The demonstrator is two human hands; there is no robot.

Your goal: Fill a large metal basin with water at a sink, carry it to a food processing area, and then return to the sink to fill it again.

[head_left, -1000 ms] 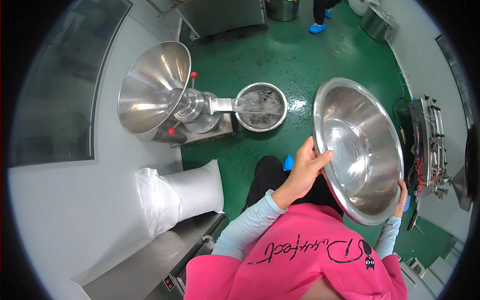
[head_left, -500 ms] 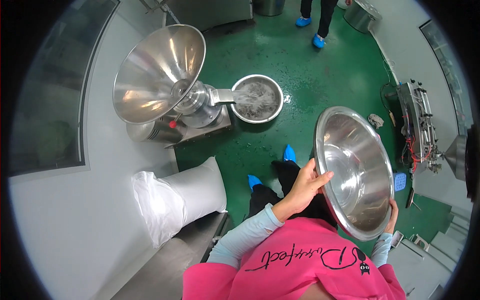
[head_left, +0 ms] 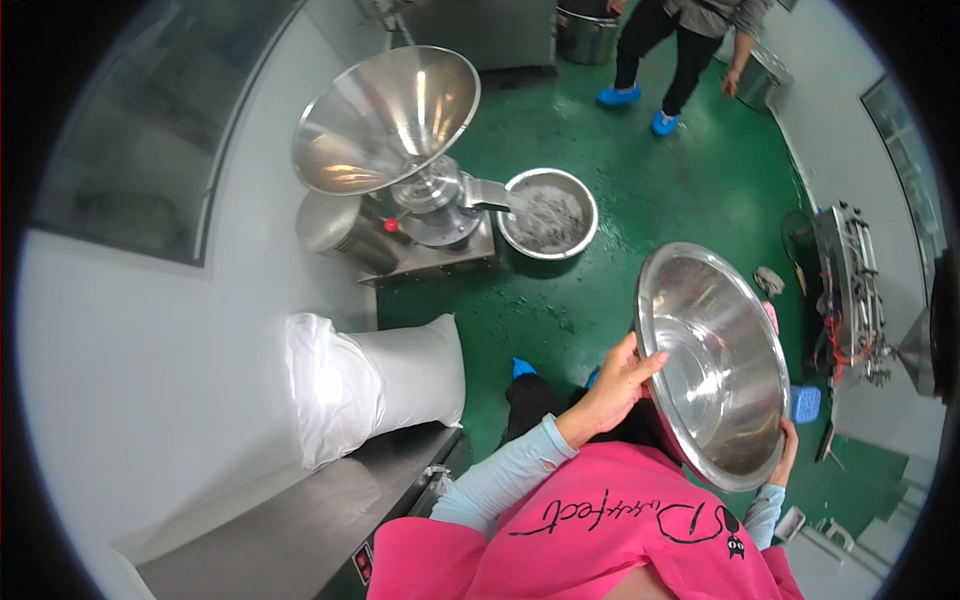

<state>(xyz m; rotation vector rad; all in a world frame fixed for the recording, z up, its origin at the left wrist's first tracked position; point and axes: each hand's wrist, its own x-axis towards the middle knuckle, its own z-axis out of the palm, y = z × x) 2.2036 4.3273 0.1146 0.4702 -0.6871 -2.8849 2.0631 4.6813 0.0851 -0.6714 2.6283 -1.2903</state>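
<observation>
A wide, shiny steel basin (head_left: 715, 370) hangs tilted in front of me, its inside facing up and to the right, with nothing visible in it. My left hand (head_left: 615, 392) grips its rim at the near left, thumb over the edge. At the lower right my right hand (head_left: 785, 452) is wrapped round the opposite side, partly hidden by the basin. Further off stands a steel machine with a big funnel hopper (head_left: 390, 125) and a red-knobbed lever. From its spout (head_left: 487, 194) liquid runs into a second steel basin (head_left: 550, 250) on the green floor.
A full white sack (head_left: 400, 385) rests on a steel surface (head_left: 270, 510) at the left. At the back another person (head_left: 690, 40) stands in blue shoe covers, near steel pots. On the right are a metal machine (head_left: 850, 290) with red tubing and a blue basket (head_left: 804, 403). The floor (head_left: 540, 310) is wet in places.
My view has shifted, so the hopper machine and floor basin appear further right. The other person shows more fully. Both my hands keep hold of the tilted basin.
</observation>
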